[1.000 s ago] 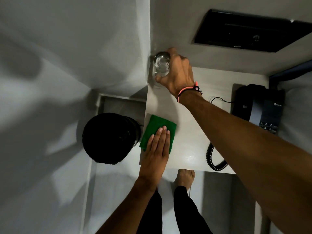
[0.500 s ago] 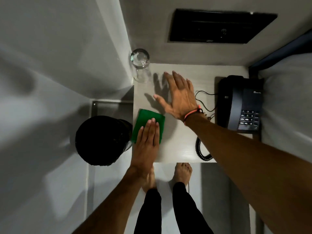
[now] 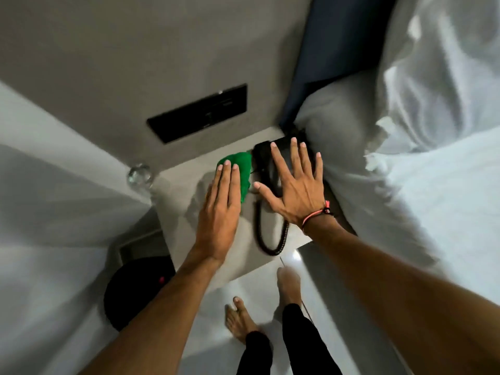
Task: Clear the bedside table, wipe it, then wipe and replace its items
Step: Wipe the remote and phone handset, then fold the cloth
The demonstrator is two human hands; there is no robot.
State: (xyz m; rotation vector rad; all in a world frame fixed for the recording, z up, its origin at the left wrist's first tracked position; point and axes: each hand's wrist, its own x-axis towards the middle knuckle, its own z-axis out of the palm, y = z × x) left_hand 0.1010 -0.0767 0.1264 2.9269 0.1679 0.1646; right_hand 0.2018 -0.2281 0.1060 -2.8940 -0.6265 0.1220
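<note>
The pale bedside table (image 3: 178,212) stands in the corner between the wall and the bed. My left hand (image 3: 220,209) lies flat, fingers together, pressing a green cloth (image 3: 239,165) on the tabletop near the back. My right hand (image 3: 296,186) is spread wide with the palm over the black telephone (image 3: 263,154) at the table's right side; whether it touches the phone I cannot tell. The phone's coiled cord (image 3: 266,239) loops toward the front edge. A clear drinking glass (image 3: 139,174) stands at the back left corner.
A black round bin (image 3: 130,293) sits on the floor left of the table. White bedding (image 3: 405,185) and a dark headboard (image 3: 332,50) rise on the right. A black switch panel (image 3: 198,112) is set in the wall. My bare feet (image 3: 240,318) stand at the table's front.
My left hand has slid the green cloth from the front left toward the back next to the phone. My right hand has moved right, over the telephone. The view has swung right.
</note>
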